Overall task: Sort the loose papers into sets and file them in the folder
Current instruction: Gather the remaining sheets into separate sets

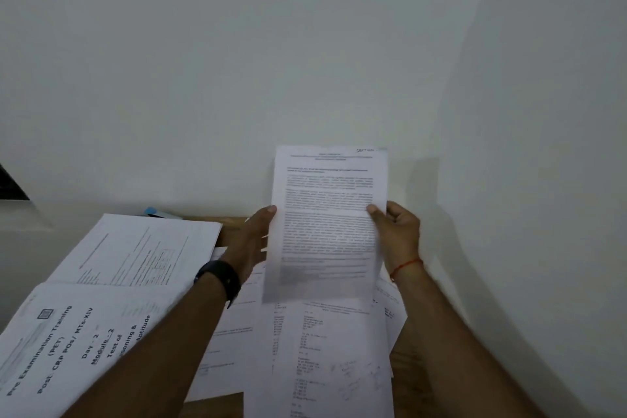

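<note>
Holding printed sheet (pixel 327 220) upright: our left hand (pixel 252 241) and right hand (pixel 398 231) pinch its side edges; loose papers (pixel 325 349) cover tabletop (pixel 403 366) below.

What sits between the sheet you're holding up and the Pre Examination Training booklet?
Head view: the left hand gripping the sheet, and its forearm, over loose papers.
</note>
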